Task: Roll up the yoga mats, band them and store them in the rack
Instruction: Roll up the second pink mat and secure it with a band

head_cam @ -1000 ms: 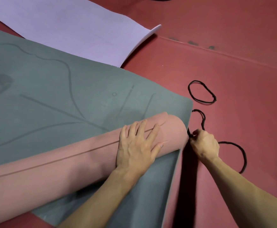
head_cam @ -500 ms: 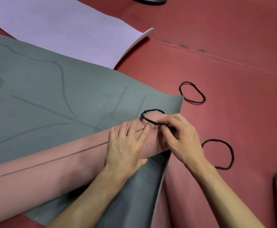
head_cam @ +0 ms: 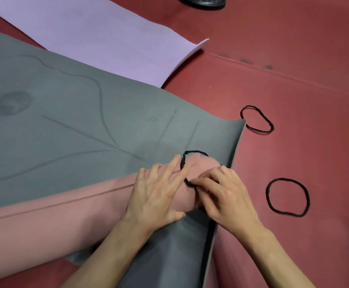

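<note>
Left hand (head_cam: 159,196) lies flat on the rolled pink mat (head_cam: 65,221) near its right end. Its fingers are straight and spread, pressing down, and the index tip touches the black band (head_cam: 194,151).

Right hand (head_cam: 227,196) is at the roll's end with fingers curled. Thumb and forefinger pinch the near part of the black band, which loops over the top of the roll's end. Its lower part is hidden behind the right hand, so it may not go all the way round.

The pink roll lies on a flat grey mat (head_cam: 65,121) with faint line markings. A lilac mat (head_cam: 117,38) lies beyond it, partly under the grey edge.

Two loose bands lie on the red floor (head_cam: 294,59) to the right of the mats: far band (head_cam: 252,106) just beside the grey mat's corner, near band (head_cam: 285,179) near the right hand, not touching it.

A dark object (head_cam: 202,2) sits at the top edge, too cropped to identify.
</note>
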Demonstrator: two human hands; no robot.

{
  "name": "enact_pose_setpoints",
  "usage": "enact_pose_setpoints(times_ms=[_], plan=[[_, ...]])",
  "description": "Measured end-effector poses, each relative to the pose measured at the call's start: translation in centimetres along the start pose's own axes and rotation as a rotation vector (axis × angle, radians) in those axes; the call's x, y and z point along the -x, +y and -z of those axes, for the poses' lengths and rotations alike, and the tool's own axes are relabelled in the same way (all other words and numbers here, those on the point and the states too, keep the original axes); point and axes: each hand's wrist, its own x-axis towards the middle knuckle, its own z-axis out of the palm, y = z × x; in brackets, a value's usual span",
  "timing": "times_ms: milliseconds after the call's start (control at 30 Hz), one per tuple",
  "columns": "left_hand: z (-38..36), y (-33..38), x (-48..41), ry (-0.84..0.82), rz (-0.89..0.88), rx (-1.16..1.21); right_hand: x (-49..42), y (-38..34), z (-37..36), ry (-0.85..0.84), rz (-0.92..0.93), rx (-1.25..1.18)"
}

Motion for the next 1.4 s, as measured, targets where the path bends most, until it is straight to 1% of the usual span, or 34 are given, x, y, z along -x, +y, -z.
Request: enact_pose_setpoints(times_ms=[167,267,333,433,500,600,700,767,833,900,967,1033,1133,1233,1300,1400], plan=[[0.5,-0.4,-0.4,0.039,-0.017,0.025,1.3,0.8,0.4,0.041,-0.057,0.112],[0.7,-0.4,-0.4,0.039,-0.011,0.034,2.0,2.1,1.0,0.034,-0.182,0.104],[1.0,-0.6,-0.4,0.038,-0.001,0.048,2.8,2.9,1.3,0.002,-0.305,0.016],[1.2,-0.7,-0.3,0.033,0.004,0.075,3.4,3.5,1.4,-0.024,-0.509,-0.25],[1.2,-0.6,-0.1,0.029,0.003,0.079,3.1,3.8,1.3,-0.016,-0.579,-0.234],[1.5,-0.6,0.1,0.044,0.009,0.083,2.1,3.6,1.3,0.044,-0.576,-0.141],[2.1,-0.8,0.1,0.073,0.008,0.097,1.5,2.8,1.5,0.189,-0.479,-0.132],[2.4,-0.9,0.1,0.087,0.002,0.105,1.1,2.8,1.7,0.212,-0.469,-0.186],[2.6,-0.9,0.3,0.095,0.002,0.112,0.7,3.0,1.9,0.112,-0.546,-0.294],[2.8,-0.8,0.6,0.104,-0.006,0.122,0.8,3.0,1.8,0.0,-0.624,-0.476],[3.0,-0.6,0.8,0.12,-0.023,0.132,0.8,3.0,1.6,-0.048,-0.666,-0.602],[3.1,-0.6,1.0,0.129,-0.029,0.136,0.7,3.3,1.7,-0.076,-0.687,-0.667],[3.6,-0.5,1.2,0.167,-0.042,0.157,-0.2,4.1,1.8,-0.149,-0.694,-0.672],[4.1,-0.5,1.5,0.236,-0.065,0.172,-1.1,5.7,1.1,-0.244,-0.631,-0.577],[4.4,-0.8,1.2,0.261,-0.052,0.165,-0.9,6.7,1.0,-0.275,-0.593,-0.515],[5.1,-1.6,0.3,0.246,0.001,0.175,1.1,7.5,1.6,-0.299,-0.609,-0.458]])
